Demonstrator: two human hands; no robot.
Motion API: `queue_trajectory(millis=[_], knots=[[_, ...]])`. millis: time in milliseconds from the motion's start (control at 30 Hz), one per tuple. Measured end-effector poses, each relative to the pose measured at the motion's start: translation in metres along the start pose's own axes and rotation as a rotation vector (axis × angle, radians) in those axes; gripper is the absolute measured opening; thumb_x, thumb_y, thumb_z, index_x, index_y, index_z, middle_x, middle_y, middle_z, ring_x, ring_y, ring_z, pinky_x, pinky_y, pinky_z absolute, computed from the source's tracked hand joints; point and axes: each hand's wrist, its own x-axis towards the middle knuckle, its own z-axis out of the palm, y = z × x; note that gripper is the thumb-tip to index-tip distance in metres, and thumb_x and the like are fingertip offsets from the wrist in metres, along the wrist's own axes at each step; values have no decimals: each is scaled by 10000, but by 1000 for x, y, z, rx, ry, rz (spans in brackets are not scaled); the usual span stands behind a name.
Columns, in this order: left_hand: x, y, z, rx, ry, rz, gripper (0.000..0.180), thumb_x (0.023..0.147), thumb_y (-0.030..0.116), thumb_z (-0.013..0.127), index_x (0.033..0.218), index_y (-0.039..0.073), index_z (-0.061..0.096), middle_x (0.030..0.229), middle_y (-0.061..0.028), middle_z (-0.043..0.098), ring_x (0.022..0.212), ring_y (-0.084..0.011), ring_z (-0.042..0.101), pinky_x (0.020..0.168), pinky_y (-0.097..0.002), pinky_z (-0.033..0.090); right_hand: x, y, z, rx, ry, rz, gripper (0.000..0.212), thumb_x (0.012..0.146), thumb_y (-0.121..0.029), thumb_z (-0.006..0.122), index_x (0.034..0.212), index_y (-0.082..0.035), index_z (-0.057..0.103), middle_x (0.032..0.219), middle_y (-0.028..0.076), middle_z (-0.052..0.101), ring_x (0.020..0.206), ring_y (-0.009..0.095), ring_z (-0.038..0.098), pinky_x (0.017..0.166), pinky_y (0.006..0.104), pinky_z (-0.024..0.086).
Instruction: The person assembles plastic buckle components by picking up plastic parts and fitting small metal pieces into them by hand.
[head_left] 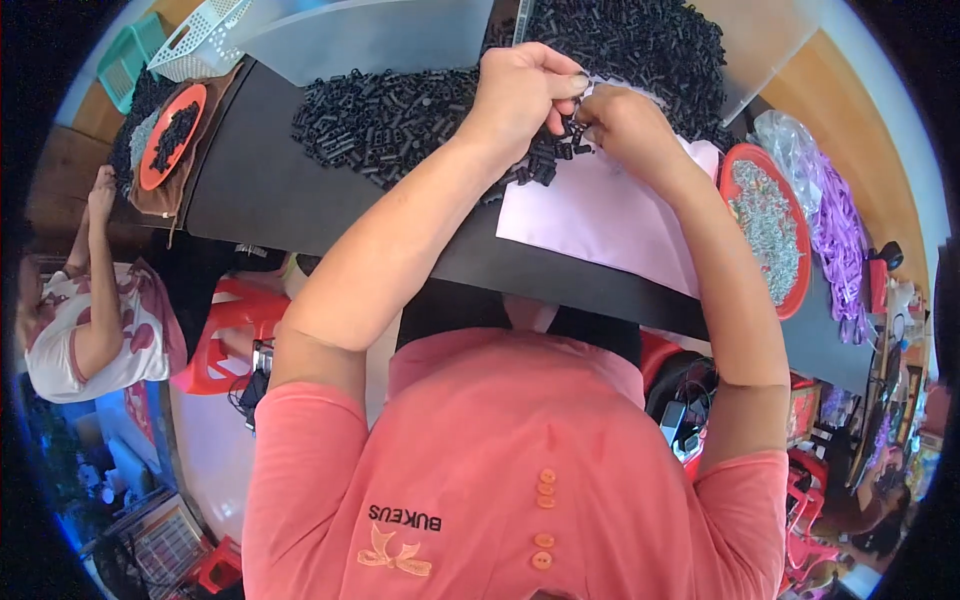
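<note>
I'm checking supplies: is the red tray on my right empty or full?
Not empty: small pale pieces cover most of the red tray; their depth cannot be judged.

Bright, soft light is falling on the bench (270, 195) and paling the pink cloth (590, 225). Fisheye distortion is bending edges towards the dark rim, blue is tinting the near left, and the black pieces (395, 125) are showing little detail.

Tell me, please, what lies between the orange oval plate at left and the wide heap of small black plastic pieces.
In the head view, a brown sheet shows beside the plate, then dark tabletop reaches to the heap.
</note>
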Motion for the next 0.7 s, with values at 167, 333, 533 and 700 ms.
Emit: queue_trajectory(millis=[167, 333, 533, 700], knots=[[1, -1, 5, -11, -8, -32, 104, 815, 15, 660, 881, -58, 624, 749, -98, 634, 591, -130, 589, 455, -235, 474, -3, 9, 14, -79, 117, -39, 109, 738, -31, 593, 840, -5, 623, 794, 162, 598, 758, 345, 586, 688, 403, 469], [-2, -2, 7, -30, 6, -57, 76, 777, -26, 654, 837, -66, 628, 697, -92, 608, 550, -120, 565, 402, -231, 452, -4, -10, -10, 969, 303, 475, 135, 864, -107, 602, 894, 12, 657, 739, 68, 640, 660, 174, 610, 581, 282, 436], [-5, 1, 11, 34, -32, -96, 114, 837, 39, 639, 896, -52, 606, 761, -96, 622, 605, -130, 576, 471, -237, 455, -4, -21, -18, 1302, 376, 547, 169, 896, -126, 582, 948, 16, 657, 720, 29, 624, 626, 93, 572, 569, 205, 404], [-5, 1, 13, 62, -30, -99, 117, 836, 42, 642, 898, -50, 603, 753, -94, 622, 603, -128, 577, 465, -239, 452, -4, -20, -17, 1409, 374, 526, 168, 899, -127, 579, 962, 9, 655, 710, 25, 623, 609, 90, 567, 565, 204, 403]])
